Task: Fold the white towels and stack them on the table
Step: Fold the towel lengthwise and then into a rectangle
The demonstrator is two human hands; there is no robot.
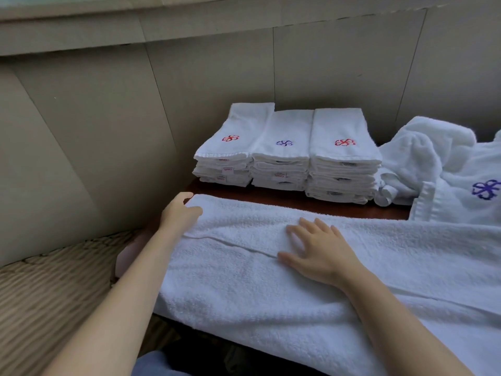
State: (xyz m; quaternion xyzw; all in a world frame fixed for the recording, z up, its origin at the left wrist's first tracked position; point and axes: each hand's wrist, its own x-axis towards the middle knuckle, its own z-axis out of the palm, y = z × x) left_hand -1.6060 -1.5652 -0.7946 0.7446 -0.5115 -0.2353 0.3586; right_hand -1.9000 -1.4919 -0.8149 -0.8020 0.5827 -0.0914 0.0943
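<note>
A long white towel point(271, 280), folded lengthwise, lies across the near edge of the dark red-brown wooden table point(298, 203). The left hand point(180, 210) curls round its far left corner, grasping it. The right hand point(320, 251) presses flat on it, fingers spread. Behind stand three folded stacks point(284, 150), embroidered with red, purple and red emblems; their tags are too small to read. A loose towel heap point(447, 164) with a purple emblem lies right. Beige wall panels point(217, 71) stand behind, and a woven surface point(54, 289) lies left.

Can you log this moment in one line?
step: folding | left hand: holds white terry towel end | right hand: flat on towel
</note>
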